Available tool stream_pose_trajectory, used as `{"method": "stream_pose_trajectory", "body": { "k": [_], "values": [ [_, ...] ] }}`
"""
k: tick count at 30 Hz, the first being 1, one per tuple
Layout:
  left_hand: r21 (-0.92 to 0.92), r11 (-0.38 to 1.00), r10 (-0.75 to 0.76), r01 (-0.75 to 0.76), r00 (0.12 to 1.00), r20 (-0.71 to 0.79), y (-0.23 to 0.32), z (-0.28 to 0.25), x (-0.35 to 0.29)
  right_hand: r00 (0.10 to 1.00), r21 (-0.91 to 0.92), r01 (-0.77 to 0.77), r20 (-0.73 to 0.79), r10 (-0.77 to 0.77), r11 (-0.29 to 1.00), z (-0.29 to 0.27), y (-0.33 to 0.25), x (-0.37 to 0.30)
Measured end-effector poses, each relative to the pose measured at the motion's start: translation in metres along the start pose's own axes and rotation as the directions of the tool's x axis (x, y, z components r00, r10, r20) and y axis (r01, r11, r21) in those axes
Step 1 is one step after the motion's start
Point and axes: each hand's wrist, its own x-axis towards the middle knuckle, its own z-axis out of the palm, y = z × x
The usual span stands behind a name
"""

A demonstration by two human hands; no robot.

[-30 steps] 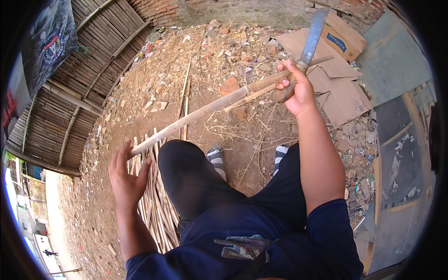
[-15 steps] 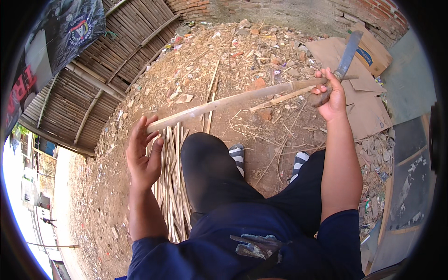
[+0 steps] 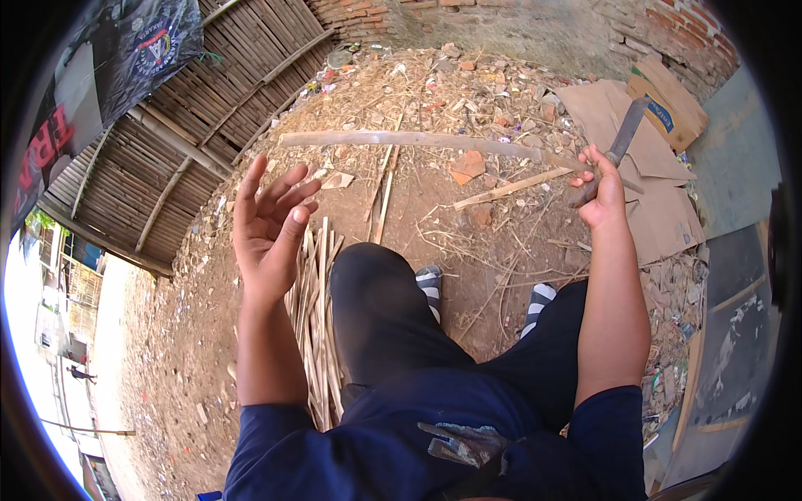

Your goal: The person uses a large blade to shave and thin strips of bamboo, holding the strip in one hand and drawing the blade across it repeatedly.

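Observation:
My right hand [image 3: 603, 190] is closed around the handle of a machete [image 3: 628, 129], whose dark blade points up and away to the right. The same hand also grips one end of a long, pale bamboo strip [image 3: 434, 140]. That strip reaches across to the left, over the littered ground. My left hand [image 3: 274, 230] is raised with its fingers spread and holds nothing; the strip's free end lies just beyond its fingertips, apart from them. Beside my left knee lies a bundle of split bamboo strips [image 3: 315, 313], partly hidden by my forearm and leg.
Loose bamboo sticks [image 3: 385, 196] and a shorter piece [image 3: 511, 189] lie ahead on the dirt among rubble and shavings. Flattened cardboard [image 3: 664, 213] lies at right, near grey panels [image 3: 735, 326]. A bamboo wall [image 3: 180, 108] stands at left, a brick wall [image 3: 518, 33] at the back.
The strip's left end has swung away from me and upward in view. My left hand has come off it and opened. My right hand keeps its hold on machete and strip.

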Motion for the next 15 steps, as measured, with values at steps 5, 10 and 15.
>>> {"method": "stream_pose_trajectory", "body": {
  "k": [5, 10, 15],
  "values": [
    [-0.039, 0.999, 0.004, -0.01, 0.989, -0.146, -0.007, 0.018, 0.016, 0.999, 0.028, -0.041, -0.031, 0.042, 0.999, 0.0, 0.001, 0.005],
    [-0.057, 0.998, -0.029, 0.015, 0.967, -0.254, -0.017, 0.03, 0.021, 0.999, 0.004, -0.042, -0.013, 0.042, 0.999, -0.002, 0.002, 0.005],
    [-0.18, 0.984, -0.049, 0.002, 0.965, -0.258, -0.016, 0.034, 0.026, 0.998, -0.015, -0.049, -0.031, 0.049, 0.999, -0.003, 0.005, 0.007]
  ]
}}
